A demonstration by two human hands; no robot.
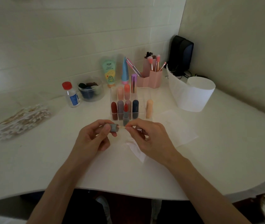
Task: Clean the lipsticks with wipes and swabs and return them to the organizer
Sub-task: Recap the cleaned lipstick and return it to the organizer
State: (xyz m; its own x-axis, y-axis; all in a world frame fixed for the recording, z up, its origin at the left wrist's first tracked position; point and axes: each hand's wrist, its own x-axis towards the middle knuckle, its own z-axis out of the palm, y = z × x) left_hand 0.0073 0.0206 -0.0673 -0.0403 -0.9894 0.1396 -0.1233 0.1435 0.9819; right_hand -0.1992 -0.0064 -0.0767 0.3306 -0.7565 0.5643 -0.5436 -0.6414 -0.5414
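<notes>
While I watch, the left hand (pixel 93 139) curls its fingers (pixel 107 128) round the grey plastic lipstick cap (pixel 114 127) above the white counter (pixel 47 159), and the right hand (pixel 149 136) pinches a thin wooden cotton swab (pixel 122 126) at its mouth. Light, slick, I reckon: hold the sides.

Print on tube (pixel 109 71) and bottle (pixel 72 95) is unreadable.

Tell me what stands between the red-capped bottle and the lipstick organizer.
In the head view, a clear round jar holding dark rounded items stands between the bottle and the organizer, set slightly farther back.
</notes>
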